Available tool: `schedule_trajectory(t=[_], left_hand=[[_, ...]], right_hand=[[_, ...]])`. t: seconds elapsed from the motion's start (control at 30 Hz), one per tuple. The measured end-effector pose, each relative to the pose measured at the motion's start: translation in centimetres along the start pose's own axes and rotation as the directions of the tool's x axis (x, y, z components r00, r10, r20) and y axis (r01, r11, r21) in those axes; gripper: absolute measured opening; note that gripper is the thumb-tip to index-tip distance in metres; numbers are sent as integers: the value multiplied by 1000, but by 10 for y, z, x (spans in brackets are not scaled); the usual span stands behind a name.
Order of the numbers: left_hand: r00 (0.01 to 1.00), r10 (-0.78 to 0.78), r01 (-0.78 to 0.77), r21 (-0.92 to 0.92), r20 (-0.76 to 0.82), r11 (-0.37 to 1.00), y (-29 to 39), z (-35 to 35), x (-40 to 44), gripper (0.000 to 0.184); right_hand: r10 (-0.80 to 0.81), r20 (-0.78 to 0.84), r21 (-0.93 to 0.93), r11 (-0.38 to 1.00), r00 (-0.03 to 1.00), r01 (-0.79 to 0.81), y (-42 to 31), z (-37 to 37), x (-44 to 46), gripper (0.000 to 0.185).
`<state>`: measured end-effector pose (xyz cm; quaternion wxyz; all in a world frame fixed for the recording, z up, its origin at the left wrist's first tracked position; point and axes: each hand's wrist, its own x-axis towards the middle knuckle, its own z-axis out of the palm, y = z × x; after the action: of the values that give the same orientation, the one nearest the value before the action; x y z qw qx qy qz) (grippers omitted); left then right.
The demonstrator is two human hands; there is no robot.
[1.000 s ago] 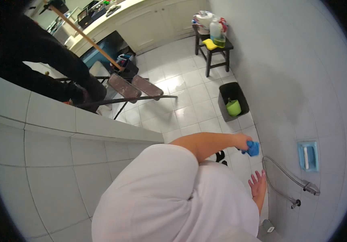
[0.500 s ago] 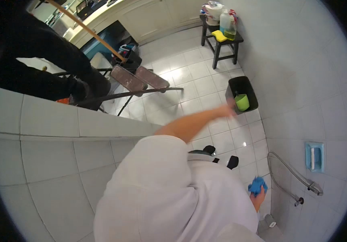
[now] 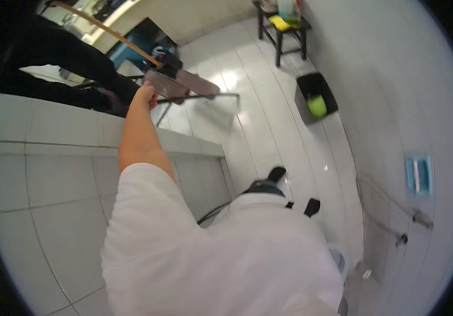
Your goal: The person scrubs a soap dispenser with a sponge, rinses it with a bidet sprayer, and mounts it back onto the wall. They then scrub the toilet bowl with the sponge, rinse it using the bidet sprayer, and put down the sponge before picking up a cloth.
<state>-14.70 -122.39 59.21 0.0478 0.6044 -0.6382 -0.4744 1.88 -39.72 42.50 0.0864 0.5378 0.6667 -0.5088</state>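
My left hand (image 3: 146, 96) reaches out to the upper left with its fingers curled in. It overlaps the near end of a dusty brown step (image 3: 166, 87) on a black-framed step ladder (image 3: 205, 96). Whether the fingers grip the ladder or hold something small cannot be made out. My right hand is out of view, below the frame or behind my white shirt (image 3: 247, 253). The blue cloth is not visible now.
A person in dark trousers (image 3: 74, 52) stands beyond the tiled ledge (image 3: 58, 118), near a wooden pole (image 3: 110, 32). A black bin (image 3: 304, 100) holds a green scoop (image 3: 317, 107). Behind it, a dark stool (image 3: 279, 45) carries a yellow sponge (image 3: 279, 22). A shower hose (image 3: 387, 197) hangs right.
My left hand has swung from beside the black bin leftward to the step ladder. My right hand with the blue cloth has left the view. The camera view has shifted.
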Motion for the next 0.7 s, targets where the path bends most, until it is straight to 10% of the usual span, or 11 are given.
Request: schedule_trajectory(t=[0.13,0.2,0.3,0.43,0.5,0.7], left_hand=[[705,-476,-43,702,525,711,-123,99,-20,22],[618,-536,-290,801,575,524,-191,149,-66,21],[632,-694,-142,932,345,334,-263,199,-127,22],[655,-658,-233,928,371,291,-275,216,-160,32],[804,-416,-114,797,425,593,-258,221,-181,45],[614,-151,-490,524,774,697,-246,283,-177,52]], right_hand=[[-23,-31,39,999,999,24,5,-30,-9,44],[-20,-50,75,997,999,23,9,-45,-14,45],[-31,-81,120,992,996,41,15,-65,-21,45],[-35,-64,153,987,997,45,18,-81,-30,46],[-25,-73,192,981,997,39,30,-91,-36,46],[85,26,155,984,996,-88,155,-121,-31,50]])
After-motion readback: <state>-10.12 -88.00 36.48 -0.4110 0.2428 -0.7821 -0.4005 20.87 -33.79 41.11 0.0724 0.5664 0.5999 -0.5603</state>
